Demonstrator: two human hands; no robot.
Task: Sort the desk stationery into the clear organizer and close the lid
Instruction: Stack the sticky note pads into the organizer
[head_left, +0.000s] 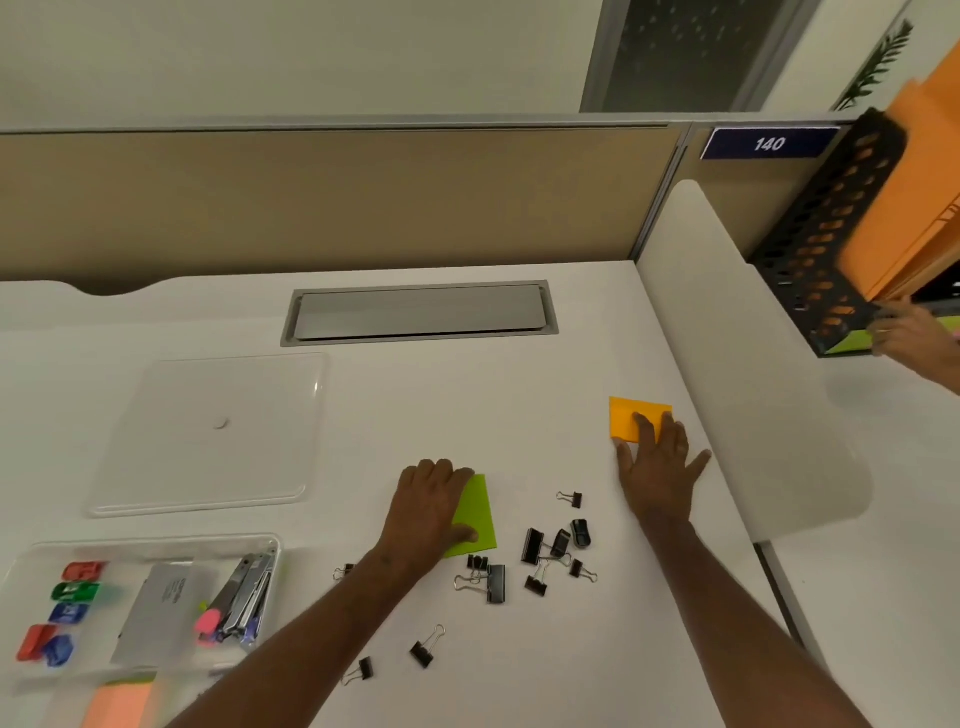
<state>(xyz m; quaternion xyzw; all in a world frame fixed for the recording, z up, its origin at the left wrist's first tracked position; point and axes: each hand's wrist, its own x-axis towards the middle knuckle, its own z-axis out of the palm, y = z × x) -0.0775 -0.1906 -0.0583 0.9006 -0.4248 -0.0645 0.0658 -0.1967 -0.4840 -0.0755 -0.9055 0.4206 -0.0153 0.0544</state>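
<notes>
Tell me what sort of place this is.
Most likely an office cubicle. A white desk backs onto a tan partition panel, which carries a numbered plate reading 140, and a grey cable-access hatch is set into the desk.

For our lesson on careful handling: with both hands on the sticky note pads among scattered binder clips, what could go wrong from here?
1. The left hand dragging the green pad toward the organizer may sweep nearby binder clips along.
2. The right hand only lies on the orange pad, so it might slide instead of lifting.
3. The lid lies apart and is easily forgotten.
</notes>
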